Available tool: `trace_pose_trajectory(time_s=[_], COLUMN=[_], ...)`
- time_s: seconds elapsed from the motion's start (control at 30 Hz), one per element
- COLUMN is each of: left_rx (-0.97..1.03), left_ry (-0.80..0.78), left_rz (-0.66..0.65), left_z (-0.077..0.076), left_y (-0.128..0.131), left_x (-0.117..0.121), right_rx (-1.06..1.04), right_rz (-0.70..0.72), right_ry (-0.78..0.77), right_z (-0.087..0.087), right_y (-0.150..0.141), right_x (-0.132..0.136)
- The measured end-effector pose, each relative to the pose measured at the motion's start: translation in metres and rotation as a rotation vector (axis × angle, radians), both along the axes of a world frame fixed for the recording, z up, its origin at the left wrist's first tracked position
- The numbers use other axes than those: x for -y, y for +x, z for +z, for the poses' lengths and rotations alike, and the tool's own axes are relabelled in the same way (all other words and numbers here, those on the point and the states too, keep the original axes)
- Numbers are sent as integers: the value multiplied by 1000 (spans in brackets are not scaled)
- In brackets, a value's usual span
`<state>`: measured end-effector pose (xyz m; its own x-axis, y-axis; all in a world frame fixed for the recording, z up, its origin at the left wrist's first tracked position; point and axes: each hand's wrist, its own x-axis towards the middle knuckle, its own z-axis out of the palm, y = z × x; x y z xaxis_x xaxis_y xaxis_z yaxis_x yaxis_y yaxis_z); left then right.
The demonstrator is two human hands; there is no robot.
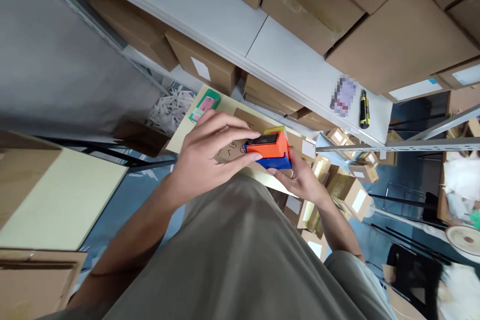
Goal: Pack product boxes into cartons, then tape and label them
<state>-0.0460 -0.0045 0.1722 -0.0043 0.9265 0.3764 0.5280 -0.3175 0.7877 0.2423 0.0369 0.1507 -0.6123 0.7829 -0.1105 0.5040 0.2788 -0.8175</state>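
Both my hands hold an orange and blue tape dispenser [270, 152] just above a cardboard box [240, 152] with handwriting on its top. My left hand [206, 155] wraps over the dispenser's near end, fingers curled on its orange body. My right hand [300, 175] grips it from the other side, under the blue part. The box lies on a pale yellow table [183, 132]. My grey shirt hides the table's near part.
A white metal shelf [292, 67] carries large cardboard boxes [397, 40], a yellow utility knife [364, 109] and a small blurred label. Several small boxes [348, 192] lie on the floor at right. Another pale table [56, 200] stands left, shredded paper [168, 110] beyond.
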Motion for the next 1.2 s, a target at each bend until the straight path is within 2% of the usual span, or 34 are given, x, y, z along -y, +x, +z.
trace_pose_trajectory(time_s=[0.3,0.5,0.6,0.73,0.83,0.9,1.0,1.07,1.13,1.2], left_rx=[-3,233,384,637,770,811,886,936,988,1041], left_ry=[-10,-127,-327,-562,-600,-601,-578,-582,-616,-664], left_rz=[-10,-146,-108,-70,-76,-36,134,232,272,278], left_z=[-12,-18,-36,-68,-83,-89,-101,-113,-126,-138], left_y=[-30,-61,-62,-44,-37,-42,-58,-67,-69,-64], left_x=[8,-7,-18,-25,-21,-18,-21,-25,-29,-30], right_rx=[162,271,311,352,368,424,574,638,650,668], right_rz=[49,90,104,98,87,89,85,94,121,141], right_ry=[131,6,-74,-171,-239,-302,-424,-519,-619,-678], right_z=[15,35,46,52,59,72,97,107,104,90], right_y=[-26,-41,-51,-66,-67,-59,-39,-26,-18,-15], right_x=[2,4,-2,-16,-28,-37,-56,-71,-86,-99])
